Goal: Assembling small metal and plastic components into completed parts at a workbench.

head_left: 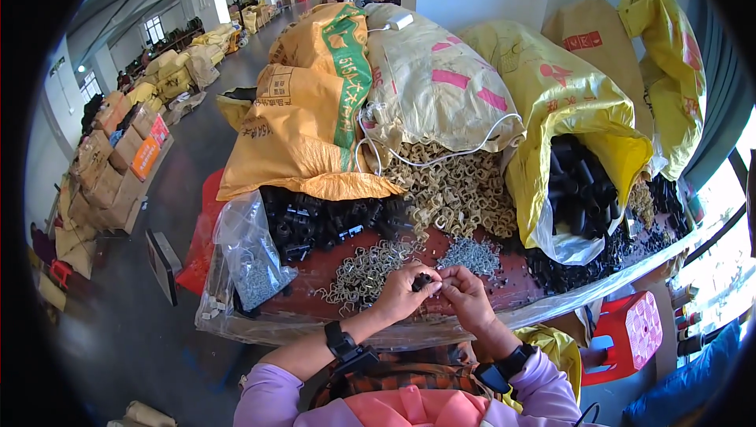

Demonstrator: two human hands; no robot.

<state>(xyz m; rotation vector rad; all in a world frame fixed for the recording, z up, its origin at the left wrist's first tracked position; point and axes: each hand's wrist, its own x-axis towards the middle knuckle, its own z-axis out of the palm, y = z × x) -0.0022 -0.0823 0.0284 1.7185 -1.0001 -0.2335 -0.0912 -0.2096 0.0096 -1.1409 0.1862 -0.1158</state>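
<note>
My left hand (403, 292) is closed around a small black plastic part (422, 280), which shows between thumb and fingers. Close beside it, my right hand (465, 295) makes a pinch, its fingertips meeting my left thumb. Whatever sits in that pinch is too small to make out. Both hands hover over the front of the red tabletop (307, 299). Bent silvery metal clips (366, 269) lie heaped just left of them. Beyond my right hand is a little pile of grey screw-like pieces (470, 257).
Tan plastic clips (453, 191) spill from a white sack (433, 57). Black plastic parts (323, 222) lie under an orange sack (291, 128). A yellow sack (583, 100) holds black tubular pieces (579, 183). A clear bag (256, 269) stands left; a red stool (630, 332) stands right.
</note>
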